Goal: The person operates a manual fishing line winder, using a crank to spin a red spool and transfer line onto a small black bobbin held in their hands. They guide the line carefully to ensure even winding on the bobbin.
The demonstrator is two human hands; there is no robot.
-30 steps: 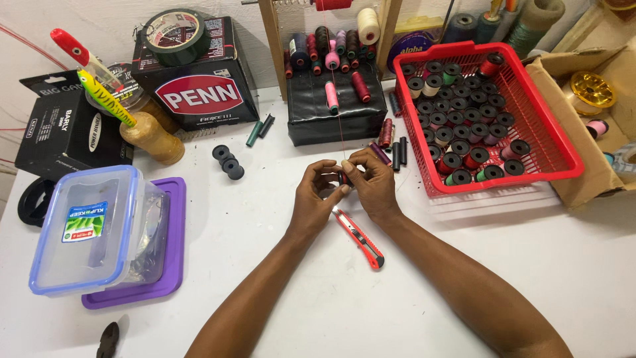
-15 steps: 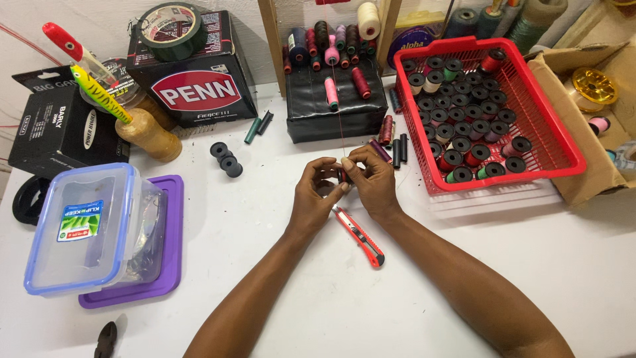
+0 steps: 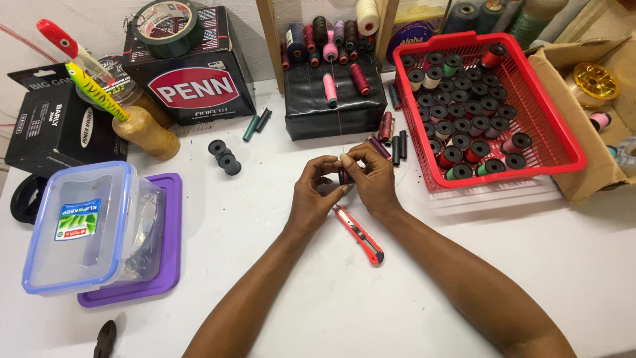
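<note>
My left hand point(image 3: 317, 192) and my right hand point(image 3: 372, 180) meet over the middle of the white table point(image 3: 411, 278), both pinching a small black spool point(image 3: 344, 176) between fingertips. A thin red thread point(image 3: 338, 116) runs from the spool up to a pink thread spool point(image 3: 329, 89) lying on a black box point(image 3: 334, 106). A red utility knife point(image 3: 358, 234) lies on the table just below my hands.
A red basket point(image 3: 560, 136) with several small spools stands at the right. Black empty spools point(image 3: 224, 156) lie left of my hands. A clear container on a purple lid point(image 3: 93, 229) sits at the left, with boxes, a tape roll point(image 3: 165, 18) and a fishing lure point(image 3: 98, 91) behind.
My hands have stayed together on the spool, with fingers shifting slightly around it. The view has drifted a little.
</note>
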